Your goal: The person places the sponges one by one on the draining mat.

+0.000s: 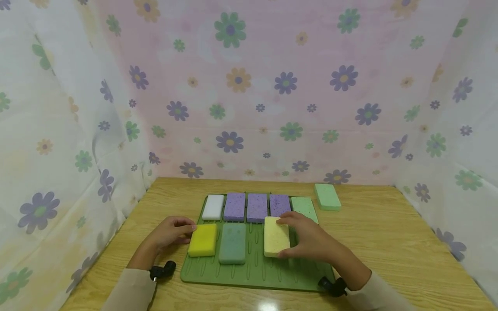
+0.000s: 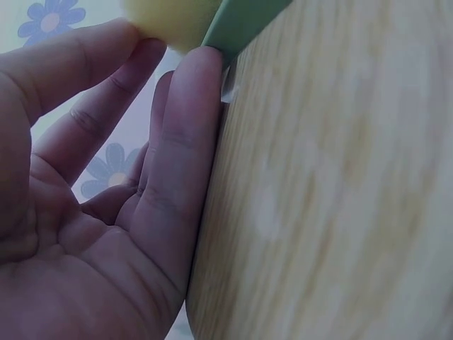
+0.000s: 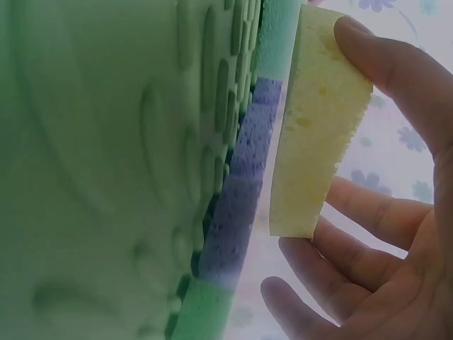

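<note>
My right hand (image 1: 311, 237) pinches a pale yellow sponge (image 1: 275, 236) between thumb and fingers. In the right wrist view that sponge (image 3: 315, 127) is held clear of the ribbed mat. At the mat's left edge, my left hand (image 1: 174, 233) has its fingertips at the side of a bright yellow sponge (image 1: 203, 240), which lies on the mat. The left wrist view catches the fingers fairly straight, touching a corner of the yellow sponge (image 2: 170, 21). Between the hands, a grey-green sponge (image 1: 232, 243) lies on the green mat (image 1: 256, 278).
Along the mat's back edge runs a row: a white sponge (image 1: 213, 207), three purple sponges (image 1: 257, 207) and a light green sponge (image 1: 304, 208). Another light green sponge (image 1: 327, 197) lies on the wooden table (image 1: 373, 224), right of the mat. Flowered cloth (image 1: 256, 108) encloses the table's back and sides.
</note>
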A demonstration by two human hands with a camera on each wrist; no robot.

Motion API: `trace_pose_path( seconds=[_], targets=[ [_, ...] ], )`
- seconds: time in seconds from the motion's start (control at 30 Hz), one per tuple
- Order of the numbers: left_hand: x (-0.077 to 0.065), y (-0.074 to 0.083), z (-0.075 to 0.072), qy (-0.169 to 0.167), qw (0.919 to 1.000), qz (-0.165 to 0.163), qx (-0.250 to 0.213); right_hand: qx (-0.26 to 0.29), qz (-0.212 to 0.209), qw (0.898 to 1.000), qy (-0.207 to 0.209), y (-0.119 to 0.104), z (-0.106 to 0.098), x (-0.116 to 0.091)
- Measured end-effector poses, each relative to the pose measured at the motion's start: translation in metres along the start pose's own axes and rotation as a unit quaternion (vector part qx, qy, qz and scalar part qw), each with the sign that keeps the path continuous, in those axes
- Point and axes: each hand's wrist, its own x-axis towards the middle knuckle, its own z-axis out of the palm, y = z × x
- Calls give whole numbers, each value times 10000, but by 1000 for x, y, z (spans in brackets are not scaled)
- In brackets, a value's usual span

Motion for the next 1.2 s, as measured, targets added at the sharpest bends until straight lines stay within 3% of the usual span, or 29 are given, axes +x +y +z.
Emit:
trace_pose_path(
  seconds=[0.53, 1.2],
  targets=[
    [1, 1, 3, 78, 9998, -7, 170, -24, 134, 9995, -300, -12, 20, 14],
    [0, -1, 2, 67, 9999, -6, 156, 47, 217, 9982, -551, -23, 29, 21]
  ],
)
